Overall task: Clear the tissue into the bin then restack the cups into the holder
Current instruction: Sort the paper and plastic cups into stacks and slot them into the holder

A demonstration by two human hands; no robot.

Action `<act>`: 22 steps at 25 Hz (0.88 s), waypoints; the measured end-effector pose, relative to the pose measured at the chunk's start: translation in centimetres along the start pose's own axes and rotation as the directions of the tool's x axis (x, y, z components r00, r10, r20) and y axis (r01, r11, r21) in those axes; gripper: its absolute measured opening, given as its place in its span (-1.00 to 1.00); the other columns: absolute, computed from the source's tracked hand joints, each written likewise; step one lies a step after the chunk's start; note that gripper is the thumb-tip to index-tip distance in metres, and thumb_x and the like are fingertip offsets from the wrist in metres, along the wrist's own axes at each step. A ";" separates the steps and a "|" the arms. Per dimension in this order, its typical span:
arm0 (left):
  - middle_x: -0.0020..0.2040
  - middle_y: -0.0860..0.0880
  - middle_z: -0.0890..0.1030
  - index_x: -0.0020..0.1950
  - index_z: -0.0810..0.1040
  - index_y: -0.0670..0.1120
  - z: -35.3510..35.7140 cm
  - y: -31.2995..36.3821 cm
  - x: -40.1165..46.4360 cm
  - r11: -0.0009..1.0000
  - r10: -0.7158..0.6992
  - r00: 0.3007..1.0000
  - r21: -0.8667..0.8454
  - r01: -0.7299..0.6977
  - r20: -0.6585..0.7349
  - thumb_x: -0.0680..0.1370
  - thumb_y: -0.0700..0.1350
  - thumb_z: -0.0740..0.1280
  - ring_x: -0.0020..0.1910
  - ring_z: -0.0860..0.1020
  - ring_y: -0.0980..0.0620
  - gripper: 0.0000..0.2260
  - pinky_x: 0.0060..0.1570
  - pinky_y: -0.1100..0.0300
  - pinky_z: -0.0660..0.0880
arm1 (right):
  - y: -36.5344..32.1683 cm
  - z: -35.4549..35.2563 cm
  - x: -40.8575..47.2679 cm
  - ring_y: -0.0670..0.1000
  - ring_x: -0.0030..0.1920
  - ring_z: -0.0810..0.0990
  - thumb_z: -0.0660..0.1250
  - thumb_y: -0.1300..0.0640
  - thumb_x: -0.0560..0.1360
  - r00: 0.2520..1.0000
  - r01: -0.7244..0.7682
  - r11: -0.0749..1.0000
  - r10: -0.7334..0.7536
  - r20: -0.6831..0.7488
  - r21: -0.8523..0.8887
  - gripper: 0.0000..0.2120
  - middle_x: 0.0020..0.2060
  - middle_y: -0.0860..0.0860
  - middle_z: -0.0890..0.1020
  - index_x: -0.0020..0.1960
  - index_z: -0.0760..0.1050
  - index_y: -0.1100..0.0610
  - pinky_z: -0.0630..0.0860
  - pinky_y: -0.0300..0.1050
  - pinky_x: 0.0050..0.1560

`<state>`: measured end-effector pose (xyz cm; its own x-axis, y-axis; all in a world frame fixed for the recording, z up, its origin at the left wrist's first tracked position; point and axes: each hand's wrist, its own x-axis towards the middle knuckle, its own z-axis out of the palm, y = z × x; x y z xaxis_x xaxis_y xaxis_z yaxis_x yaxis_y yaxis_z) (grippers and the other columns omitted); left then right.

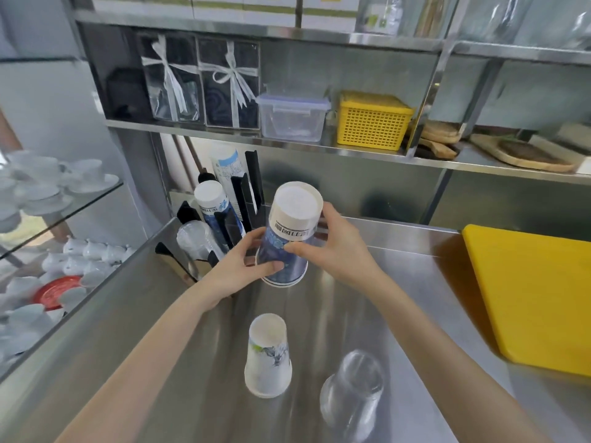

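Observation:
A stack of upside-down blue and white paper cups [289, 231] is held above the steel counter [399, 308] at its middle. My left hand [243, 263] grips the stack's lower left side and my right hand [332, 247] grips its right side. The black cup holder [236, 203] stands just left of the stack against the back, with stacks of paper cups [211, 199] and clear plastic cups [195, 241] in its slots. Nearer me, a white paper cup [268, 356] and a clear plastic cup [355, 388] stand upside down on the counter. No tissue or bin is in view.
A yellow cutting board [537, 302] lies at the counter's right. Above the counter, a shelf carries a clear lidded box [292, 118], a yellow basket [372, 123] and wrapped gift boxes [201, 81]. Left of the counter, glass shelves hold white cups and saucers [48, 187].

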<state>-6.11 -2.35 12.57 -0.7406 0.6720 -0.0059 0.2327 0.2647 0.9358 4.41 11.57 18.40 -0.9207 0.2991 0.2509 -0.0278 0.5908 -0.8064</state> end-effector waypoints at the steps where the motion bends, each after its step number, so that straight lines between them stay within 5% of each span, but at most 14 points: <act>1: 0.32 0.04 0.39 0.36 0.19 0.10 -0.9 0.2 -0.3 1.000 0.001 1.000 0.010 -0.001 -0.019 0.42 -0.05 0.39 0.23 0.46 0.00 -0.41 0.26 0.09 0.40 | -0.9 0.4 0.2 0.02 0.29 0.43 0.46 0.14 0.34 1.000 0.019 1.000 -0.019 -0.001 0.000 -0.35 0.32 0.01 0.45 0.34 0.23 0.06 0.41 -0.01 0.30; 9: 0.27 0.06 0.34 0.41 0.17 0.02 -8.8 2.4 -0.3 0.990 0.125 0.980 0.081 -0.113 -0.154 0.45 -0.12 0.37 0.21 0.34 0.10 -0.41 0.14 0.21 0.28 | -6.3 4.5 4.3 0.01 0.27 0.43 0.46 0.14 0.33 0.988 0.130 0.991 -0.128 -0.090 0.024 -0.33 0.30 0.04 0.41 0.34 0.21 0.06 0.42 -0.07 0.28; 13: 0.41 -0.03 0.32 0.42 0.15 0.04 -13.5 2.1 1.4 0.981 0.155 0.970 0.144 -0.129 -0.185 0.43 -0.05 0.38 0.36 0.34 -0.05 -0.37 0.28 0.05 0.30 | -8.1 7.1 8.0 0.01 0.29 0.41 0.45 0.14 0.35 0.979 0.176 0.984 -0.173 -0.106 0.021 -0.33 0.32 0.04 0.42 0.36 0.20 0.05 0.41 -0.06 0.29; 22: 0.35 -0.06 0.39 0.41 0.18 0.01 -18.8 -1.2 8.5 0.984 0.125 0.983 0.148 -0.104 -0.138 0.44 -0.06 0.37 0.30 0.40 -0.06 -0.41 0.21 0.09 0.36 | -7.9 11.6 15.7 0.03 0.30 0.41 0.42 0.18 0.37 0.980 0.148 0.988 -0.152 -0.128 -0.043 -0.35 0.32 0.05 0.43 0.36 0.20 0.07 0.37 -0.06 0.30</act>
<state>-24.54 -10.02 18.01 -0.7856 0.5979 0.1593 0.3989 0.2926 0.8690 -14.35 2.92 22.48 -0.8483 0.2989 0.4370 -0.1468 0.6603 -0.7365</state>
